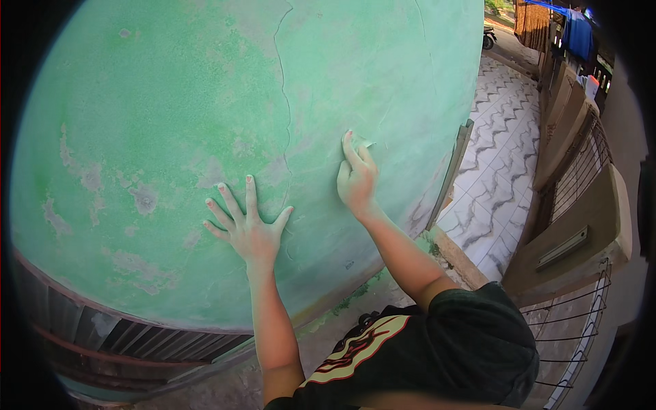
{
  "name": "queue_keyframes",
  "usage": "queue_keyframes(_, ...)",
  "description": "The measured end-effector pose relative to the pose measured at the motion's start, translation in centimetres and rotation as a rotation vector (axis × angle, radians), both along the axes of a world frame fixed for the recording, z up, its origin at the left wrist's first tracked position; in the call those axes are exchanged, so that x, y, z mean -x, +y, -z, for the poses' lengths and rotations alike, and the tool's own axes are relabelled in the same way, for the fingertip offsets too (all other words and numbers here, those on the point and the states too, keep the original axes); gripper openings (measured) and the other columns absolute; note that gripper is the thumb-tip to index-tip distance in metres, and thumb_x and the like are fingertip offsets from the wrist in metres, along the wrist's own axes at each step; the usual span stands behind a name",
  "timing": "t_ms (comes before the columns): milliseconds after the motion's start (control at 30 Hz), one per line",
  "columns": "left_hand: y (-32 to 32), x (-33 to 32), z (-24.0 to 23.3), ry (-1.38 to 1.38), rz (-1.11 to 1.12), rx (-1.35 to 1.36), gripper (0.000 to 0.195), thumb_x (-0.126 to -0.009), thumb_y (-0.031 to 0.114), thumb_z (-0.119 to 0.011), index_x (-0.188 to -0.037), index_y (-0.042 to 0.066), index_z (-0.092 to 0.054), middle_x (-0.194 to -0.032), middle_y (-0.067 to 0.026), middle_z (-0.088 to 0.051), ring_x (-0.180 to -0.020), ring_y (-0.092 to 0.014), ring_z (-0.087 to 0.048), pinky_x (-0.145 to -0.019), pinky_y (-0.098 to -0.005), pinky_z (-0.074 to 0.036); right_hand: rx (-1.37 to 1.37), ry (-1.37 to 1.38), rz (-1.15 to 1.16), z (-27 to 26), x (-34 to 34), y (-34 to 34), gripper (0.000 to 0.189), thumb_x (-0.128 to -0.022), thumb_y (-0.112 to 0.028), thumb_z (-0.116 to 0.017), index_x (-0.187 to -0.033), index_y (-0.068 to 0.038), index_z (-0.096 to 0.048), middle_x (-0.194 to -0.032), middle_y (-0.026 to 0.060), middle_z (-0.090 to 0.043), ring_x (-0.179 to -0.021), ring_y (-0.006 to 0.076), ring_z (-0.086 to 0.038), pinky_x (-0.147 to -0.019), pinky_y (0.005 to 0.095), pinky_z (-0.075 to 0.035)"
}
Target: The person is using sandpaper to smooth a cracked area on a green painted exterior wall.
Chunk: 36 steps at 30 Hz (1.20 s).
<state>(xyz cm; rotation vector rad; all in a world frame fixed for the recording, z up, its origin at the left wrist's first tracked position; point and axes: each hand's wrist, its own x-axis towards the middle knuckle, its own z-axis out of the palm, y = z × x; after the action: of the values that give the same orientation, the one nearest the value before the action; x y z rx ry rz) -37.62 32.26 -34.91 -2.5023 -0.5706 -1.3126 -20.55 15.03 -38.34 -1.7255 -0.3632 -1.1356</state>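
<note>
A green painted wall (169, 102) with cracks and worn grey patches fills the middle and left of the view. My left hand (253, 230) lies flat against it with the fingers spread and holds nothing. To its right and a little higher, my right hand (359, 179) is against the wall, fingers bent and index finger extended. From under its fingers sticks the corner of a thin, pale sheet (368, 143), whose material I cannot tell. The rest of that sheet is hidden by the fingers. Pale dust seems to coat both hands.
Dark slatted panels (138, 341) lie below the wall at lower left. On the right are a marble-patterned tiled floor (499, 169), a brown partition (574, 241) with wire grilles, and a narrow upright strip (451, 174) at the wall's edge. Blue cloth (579, 36) hangs farther off.
</note>
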Motion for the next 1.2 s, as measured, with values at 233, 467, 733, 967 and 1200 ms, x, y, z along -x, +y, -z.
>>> queue_keyframes(233, 0.8, 1.0, 0.1, 0.048, 0.062, -0.037, 0.116, -0.069, 0.072, -0.086, -0.168, 0.035, -0.038, -0.180, -0.0161, -0.014, -0.165, -0.049, -0.003, -0.121, -0.0796, -0.004, 0.073, 0.049, -0.047, -1.1, -4.3, -3.2, 0.063, -0.085, 0.011, -0.060, -0.146, -0.005, -0.066, -0.090, 0.0154, -0.060, -0.081, 0.0345, -0.065, -0.076, 0.0446, -0.055)
queue_keyframes(467, -1.4, 0.1, -0.5, 0.099, 0.016, 0.082, 0.119, -0.069, 0.064, -0.090, -0.170, 0.036, -0.033, -0.180, -0.0186, -0.011, -0.163, -0.053, -0.001, -0.121, -0.0803, -0.003, 0.052, 0.005, -0.226, 1.9, 3.6, 3.5, 0.065, -0.086, 0.007, -0.062, -0.150, -0.005, -0.062, -0.092, 0.0169, -0.060, -0.082, 0.0366, -0.067, -0.074, 0.0471, -0.055)
queue_keyframes(733, -0.9, 0.5, -0.7, 0.164, 0.072, 0.049, 0.122, -0.065, 0.060, -0.093, -0.169, 0.041, -0.033, -0.180, -0.0166, -0.012, -0.164, -0.049, -0.004, -0.121, -0.0807, -0.006, -0.049, 0.150, 0.201, -2.5, -6.6, -3.8, 0.066, -0.085, 0.009, -0.058, -0.150, -0.001, -0.059, -0.103, 0.0230, -0.063, -0.094, 0.0410, -0.067, -0.082, 0.0500, -0.054)
queue_keyframes(967, -0.6, 1.2, 0.2, 0.153, 0.078, 0.041, 0.122, -0.065, 0.061, -0.093, -0.169, 0.043, -0.031, -0.181, -0.0131, -0.014, -0.164, -0.048, -0.008, -0.121, -0.0800, -0.009, 0.115, 0.028, -0.129, 3.6, 3.6, 2.8, 0.067, -0.084, 0.009, -0.060, -0.150, -0.006, -0.062, -0.097, 0.0181, -0.061, -0.090, 0.0403, -0.067, -0.080, 0.0497, -0.054)
queue_keyframes(1200, -1.4, -0.3, 1.3, 0.162, 0.145, 0.028, 0.119, -0.068, 0.064, -0.091, -0.169, 0.045, -0.031, -0.181, -0.0075, -0.017, -0.165, -0.043, -0.014, -0.123, -0.0767, -0.013, 0.085, -0.117, 0.242, -3.3, -6.3, -3.6, 0.068, -0.084, 0.008, -0.058, -0.150, -0.008, -0.062, -0.097, 0.0192, -0.063, -0.087, 0.0411, -0.067, -0.077, 0.0489, -0.055)
